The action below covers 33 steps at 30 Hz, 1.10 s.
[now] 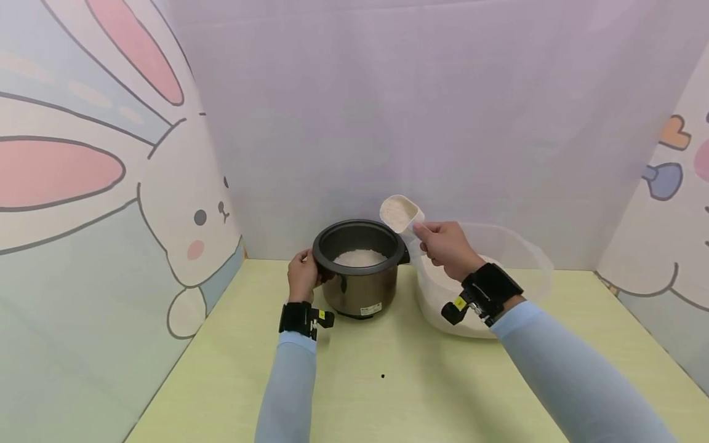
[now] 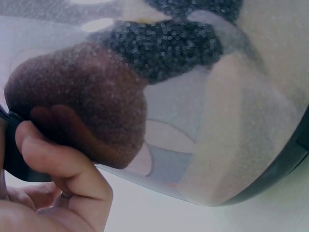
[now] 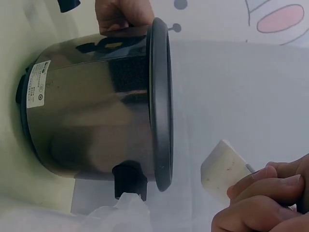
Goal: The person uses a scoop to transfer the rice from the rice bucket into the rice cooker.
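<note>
From the head view, the rice cooker pot (image 1: 360, 267) sits on the counter (image 1: 388, 381), white rice inside. The left hand (image 1: 302, 275) grips its left rim, likely steadying it. The right hand (image 1: 445, 246) pinches the handle of a white scoop (image 1: 400, 213) raised just above the pot's right rim, its mouth tipped toward the opening. A clear tub (image 1: 498, 271) stands right of the pot.

Left wrist view: fingers (image 2: 58, 164) curl against the pot's shiny wall (image 2: 203, 121).

Right wrist view: fingers (image 3: 263, 186) clamp the scoop (image 3: 224, 169) beside the pot's dark rim (image 3: 161, 96).
</note>
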Tool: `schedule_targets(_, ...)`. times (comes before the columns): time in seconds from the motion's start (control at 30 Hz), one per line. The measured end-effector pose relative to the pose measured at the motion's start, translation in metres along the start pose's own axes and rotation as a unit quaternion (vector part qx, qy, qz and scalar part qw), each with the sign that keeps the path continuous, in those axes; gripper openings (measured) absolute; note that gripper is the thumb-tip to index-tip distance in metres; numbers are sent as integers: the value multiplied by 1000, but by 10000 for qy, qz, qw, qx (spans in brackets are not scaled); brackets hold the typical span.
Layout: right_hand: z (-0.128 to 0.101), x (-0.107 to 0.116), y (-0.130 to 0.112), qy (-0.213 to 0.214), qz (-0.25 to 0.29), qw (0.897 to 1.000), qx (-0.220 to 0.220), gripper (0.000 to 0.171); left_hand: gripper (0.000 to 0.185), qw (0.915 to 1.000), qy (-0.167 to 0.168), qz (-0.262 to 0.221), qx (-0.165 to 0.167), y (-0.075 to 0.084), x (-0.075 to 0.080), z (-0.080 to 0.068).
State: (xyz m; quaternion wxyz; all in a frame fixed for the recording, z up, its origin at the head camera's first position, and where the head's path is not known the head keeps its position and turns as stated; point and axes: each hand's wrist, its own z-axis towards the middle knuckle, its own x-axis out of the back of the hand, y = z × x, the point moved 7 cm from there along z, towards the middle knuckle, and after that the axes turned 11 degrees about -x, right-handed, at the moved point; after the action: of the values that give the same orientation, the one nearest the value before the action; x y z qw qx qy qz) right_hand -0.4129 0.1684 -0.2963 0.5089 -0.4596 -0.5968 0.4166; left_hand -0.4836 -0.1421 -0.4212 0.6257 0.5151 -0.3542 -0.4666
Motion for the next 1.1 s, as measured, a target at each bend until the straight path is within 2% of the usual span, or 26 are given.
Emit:
schedule_targets(0.17,3,-10,-5,350,-620,9965,443,36,39,10000,38,-12,0,2,-1,-3)
schedule_targets(0.33,5,-17,-12,761,-1321,9833,991,36,39,10000,80,4,-12,2,-2,-3)
schedule_targets(0.47,6,-22,-17,772,-1358,9807,1179,34,40,9999,95,80,-72,4,-2,-3)
schedule_targets(0.8,9,-25,-22,890,-1514,9782,1107,33,39,9998,96,146,-66,5,0,-3)
schedule_targets(0.93,9,-25,-25,1012,-1683,9727,1239,31,39,9998,93,137,-88,5,1,-3)
schedule_targets(1.1,11,-25,-25,1188,-2061,9591,1533,31,39,9999,66,87,-96,5,1,-3)
